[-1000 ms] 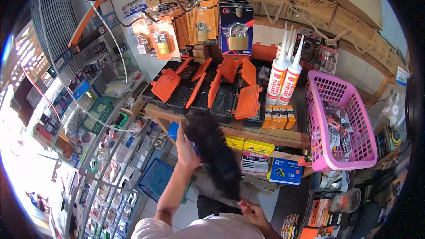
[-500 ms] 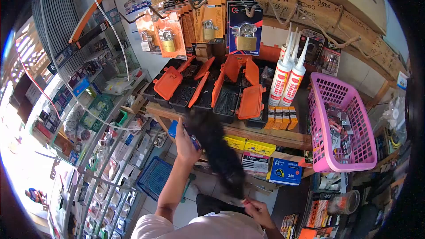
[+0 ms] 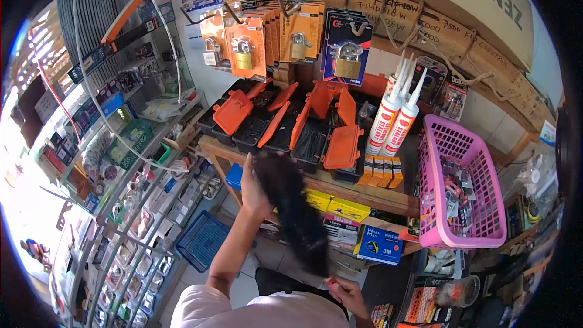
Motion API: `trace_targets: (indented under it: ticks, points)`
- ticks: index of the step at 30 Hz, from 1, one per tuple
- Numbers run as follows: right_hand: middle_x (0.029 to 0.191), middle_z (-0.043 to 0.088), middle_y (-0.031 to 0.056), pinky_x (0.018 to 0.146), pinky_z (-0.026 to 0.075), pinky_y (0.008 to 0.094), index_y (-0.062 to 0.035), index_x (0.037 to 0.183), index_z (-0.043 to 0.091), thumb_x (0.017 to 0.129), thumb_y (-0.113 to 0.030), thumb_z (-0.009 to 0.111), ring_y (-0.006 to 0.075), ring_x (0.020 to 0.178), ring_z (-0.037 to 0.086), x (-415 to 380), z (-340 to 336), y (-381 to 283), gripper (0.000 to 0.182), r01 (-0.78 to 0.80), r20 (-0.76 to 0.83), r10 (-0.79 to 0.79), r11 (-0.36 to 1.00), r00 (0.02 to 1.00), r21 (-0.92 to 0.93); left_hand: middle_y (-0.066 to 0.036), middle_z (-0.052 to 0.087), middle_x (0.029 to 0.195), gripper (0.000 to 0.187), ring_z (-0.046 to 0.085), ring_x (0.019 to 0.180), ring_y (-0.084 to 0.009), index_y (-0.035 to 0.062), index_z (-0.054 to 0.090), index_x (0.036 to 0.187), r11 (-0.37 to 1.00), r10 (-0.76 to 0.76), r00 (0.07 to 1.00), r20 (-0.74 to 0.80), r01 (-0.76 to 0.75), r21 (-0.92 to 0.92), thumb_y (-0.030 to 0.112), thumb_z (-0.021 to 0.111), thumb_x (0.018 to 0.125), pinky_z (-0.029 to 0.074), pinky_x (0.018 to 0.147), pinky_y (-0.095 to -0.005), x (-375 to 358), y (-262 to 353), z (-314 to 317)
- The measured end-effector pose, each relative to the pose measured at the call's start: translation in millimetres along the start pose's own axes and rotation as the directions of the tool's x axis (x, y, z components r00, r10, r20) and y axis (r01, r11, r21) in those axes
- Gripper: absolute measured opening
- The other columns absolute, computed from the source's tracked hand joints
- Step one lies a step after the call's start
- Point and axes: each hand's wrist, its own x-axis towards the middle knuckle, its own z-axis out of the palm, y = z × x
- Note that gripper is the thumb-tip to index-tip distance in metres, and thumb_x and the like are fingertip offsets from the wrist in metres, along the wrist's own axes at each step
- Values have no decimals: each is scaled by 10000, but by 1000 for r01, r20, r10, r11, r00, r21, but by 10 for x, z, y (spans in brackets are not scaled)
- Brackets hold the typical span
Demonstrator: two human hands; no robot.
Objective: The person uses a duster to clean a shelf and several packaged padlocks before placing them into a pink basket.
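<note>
My right hand (image 3: 345,294), low in the head view, is closed around the reddish handle end of a black feather duster (image 3: 294,212). The duster slants up and to the left, its dark fluffy head in front of the shelf edge. My left hand (image 3: 254,191) is raised beside the duster's upper end, palm turned toward it. Its fingers are bent and partly covered by the dark feathers, so what lies in them is hidden. Just above, black organizer boxes (image 3: 248,140) with raised orange lids (image 3: 232,112) hold small dark hardware.
Padlocks on cards (image 3: 347,64) hang from a wooden rail. White sealant tubes (image 3: 398,124) stand beside small orange boxes (image 3: 381,171). A pink basket (image 3: 464,240) holds packets at right. A glass display case (image 3: 130,206) lines the left, with a blue basket (image 3: 203,240) below.
The view has shifted slightly. The duster has swung a little, its upper end now covering more of my left hand and the purple-blue patch seen beside it. My right hand keeps its grip.
</note>
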Motion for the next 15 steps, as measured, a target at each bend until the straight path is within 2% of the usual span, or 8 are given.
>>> trace_targets:
  ticks: [2,3,4,7,10,11,13,15]
  points:
    - [639,460,-11,469,267,207,24,1156,592,981,-285,531,46,506,357,-40,-32,15,360,23,-26,-22,999,999,30,-151,595,1232,606,554,1147,-346,43,560,1217,991,-38,883,467,95,-99,538,305,979,422,1006,-470,7,-75,-95]
    - [633,457,-3,460,260,206,20,1155,589,979,-308,532,46,495,350,-52,-48,14,377,53,-48,-50,997,998,60,-148,611,1178,634,563,1129,-350,57,538,1240,990,51,991,126,-67,123,582,311,966,445,970,-479,-32,-131,-126]
    - [633,457,-3,460,260,206,20,1155,589,979,-308,532,46,495,350,-66,-73,-53,377,53,-50,-50,997,998,57,-148,611,1178,634,563,1129,-350,57,538,1240,991,51,991,128,-66,120,582,311,966,445,970,-479,-48,-136,-78]
    - [630,468,12,434,257,207,7,1159,585,969,-334,546,48,481,350,-109,-185,-195,392,0,-70,17,972,997,233,-53,589,885,574,505,703,-177,116,539,1024,990,-7,999,45,13,-138,660,396,911,475,654,-330,-99,-87,80]
    - [627,479,24,415,253,203,-2,1151,589,958,-356,558,48,477,356,-159,-209,-109,405,70,-138,-20,926,990,372,24,548,798,529,387,599,-110,134,504,845,983,30,999,-16,-32,-180,659,456,882,398,507,-255,111,-157,-200]
    - [629,490,29,414,260,201,-5,1176,586,958,-356,557,48,477,359,-143,-193,-167,415,76,-142,-25,926,990,370,76,532,784,496,417,612,-61,148,477,800,966,13,993,113,17,-259,639,498,870,381,477,-193,222,-190,-443]
    - [632,500,35,413,267,199,-8,1200,583,958,-357,556,48,477,363,-146,-165,-196,425,82,-148,-29,926,989,369,53,537,789,471,467,665,-79,142,489,834,988,19,994,106,-2,-157,608,480,901,436,540,-223,223,-172,-494]
    - [651,512,22,437,287,193,-5,1240,580,967,-325,550,49,495,385,-128,-133,-185,422,124,-112,-102,968,988,219,30,542,795,448,517,718,-98,136,500,867,998,27,994,106,-21,-55,578,462,931,490,603,-252,198,-186,-382]
